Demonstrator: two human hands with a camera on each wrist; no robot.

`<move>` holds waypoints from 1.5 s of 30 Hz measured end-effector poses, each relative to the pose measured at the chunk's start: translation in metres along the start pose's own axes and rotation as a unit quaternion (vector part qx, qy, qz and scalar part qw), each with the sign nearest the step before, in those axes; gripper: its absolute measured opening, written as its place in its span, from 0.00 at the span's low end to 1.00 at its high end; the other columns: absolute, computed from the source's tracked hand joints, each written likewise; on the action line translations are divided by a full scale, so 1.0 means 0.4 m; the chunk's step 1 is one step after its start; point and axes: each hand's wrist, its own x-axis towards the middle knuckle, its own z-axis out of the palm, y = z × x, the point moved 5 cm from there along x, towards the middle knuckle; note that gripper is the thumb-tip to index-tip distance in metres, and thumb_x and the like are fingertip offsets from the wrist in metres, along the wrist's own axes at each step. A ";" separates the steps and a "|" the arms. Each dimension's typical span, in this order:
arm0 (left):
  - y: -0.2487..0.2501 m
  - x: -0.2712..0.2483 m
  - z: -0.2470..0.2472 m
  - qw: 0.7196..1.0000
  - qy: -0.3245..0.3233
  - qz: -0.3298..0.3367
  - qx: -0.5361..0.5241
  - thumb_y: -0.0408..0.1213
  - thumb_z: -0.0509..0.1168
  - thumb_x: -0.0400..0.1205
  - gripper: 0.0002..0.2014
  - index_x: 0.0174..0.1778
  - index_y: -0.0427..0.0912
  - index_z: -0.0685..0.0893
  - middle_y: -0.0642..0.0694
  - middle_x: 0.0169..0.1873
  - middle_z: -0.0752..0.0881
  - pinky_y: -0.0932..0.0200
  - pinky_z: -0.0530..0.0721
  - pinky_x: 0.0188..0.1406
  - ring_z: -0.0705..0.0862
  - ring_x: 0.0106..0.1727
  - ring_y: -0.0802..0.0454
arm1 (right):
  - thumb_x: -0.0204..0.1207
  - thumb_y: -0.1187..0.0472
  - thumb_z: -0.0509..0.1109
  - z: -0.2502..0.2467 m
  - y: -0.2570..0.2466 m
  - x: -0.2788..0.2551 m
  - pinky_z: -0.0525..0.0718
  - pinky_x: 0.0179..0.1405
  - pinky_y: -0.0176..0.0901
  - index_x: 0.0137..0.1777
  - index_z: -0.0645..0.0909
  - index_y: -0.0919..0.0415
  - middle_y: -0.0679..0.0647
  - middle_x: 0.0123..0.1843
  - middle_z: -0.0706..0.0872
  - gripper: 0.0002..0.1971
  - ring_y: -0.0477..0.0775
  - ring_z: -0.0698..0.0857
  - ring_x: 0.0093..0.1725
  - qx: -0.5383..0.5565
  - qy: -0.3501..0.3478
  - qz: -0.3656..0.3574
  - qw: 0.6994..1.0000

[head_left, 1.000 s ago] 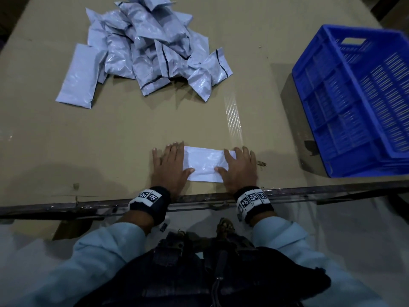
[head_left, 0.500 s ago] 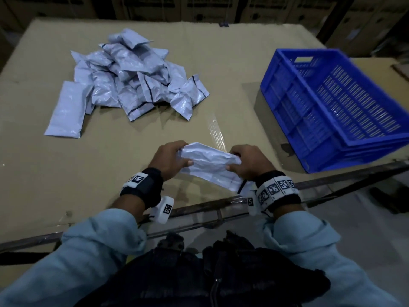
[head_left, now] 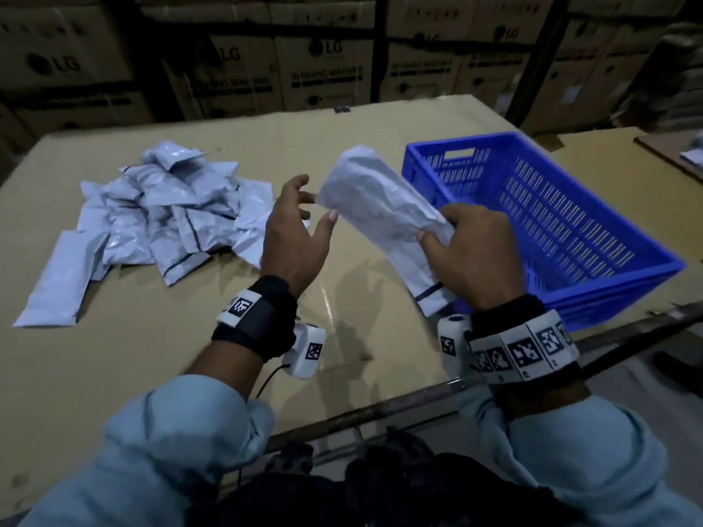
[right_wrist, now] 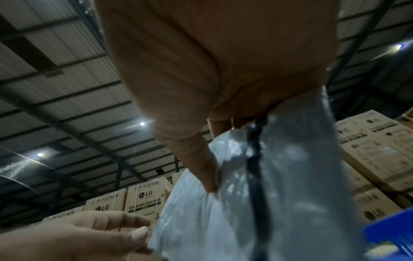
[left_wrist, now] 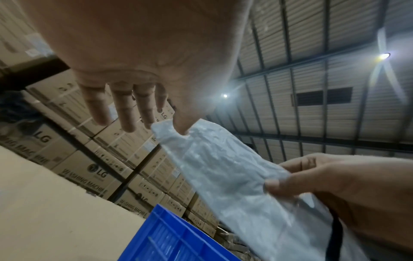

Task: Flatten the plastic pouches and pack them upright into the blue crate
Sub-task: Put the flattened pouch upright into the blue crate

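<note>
Left hand released pouch (crate beside)

Pouch lifted off worktop's near edge, now raised and tilted toward blue crate. Right hand grips it; left hand released, fingers spread.

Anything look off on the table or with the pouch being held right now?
Only one thing: the grey plastic pouch gripped by the right hand looks wrinkled and puffy rather than flat. The blue slatted crate stands upright and shows no pouches inside.
</note>
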 end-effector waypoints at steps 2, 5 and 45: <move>0.052 0.025 0.086 0.999 -0.016 0.027 0.013 0.43 0.69 0.84 0.19 0.71 0.50 0.79 0.56 0.59 0.86 0.63 0.83 0.53 0.85 0.52 0.59 | 0.76 0.48 0.70 -0.062 0.059 0.054 0.70 0.30 0.45 0.32 0.70 0.55 0.50 0.28 0.77 0.17 0.58 0.79 0.31 0.011 0.032 -0.005 0.999; 0.107 0.053 0.233 0.995 -0.069 0.071 0.032 0.40 0.66 0.86 0.14 0.68 0.49 0.82 0.54 0.60 0.85 0.58 0.83 0.57 0.85 0.53 0.57 | 0.78 0.51 0.70 -0.134 0.158 0.135 0.60 0.25 0.42 0.33 0.69 0.55 0.48 0.26 0.71 0.17 0.54 0.74 0.27 -0.015 0.061 0.001 0.998; 0.068 0.024 0.670 0.924 -0.259 0.144 0.243 0.22 0.52 0.66 0.48 0.85 0.57 0.71 0.64 0.84 0.67 0.42 0.86 0.53 0.86 0.64 0.48 | 0.87 0.46 0.59 0.377 0.636 0.377 0.80 0.54 0.47 0.64 0.84 0.67 0.66 0.68 0.86 0.25 0.64 0.85 0.60 -0.142 -0.490 0.041 0.859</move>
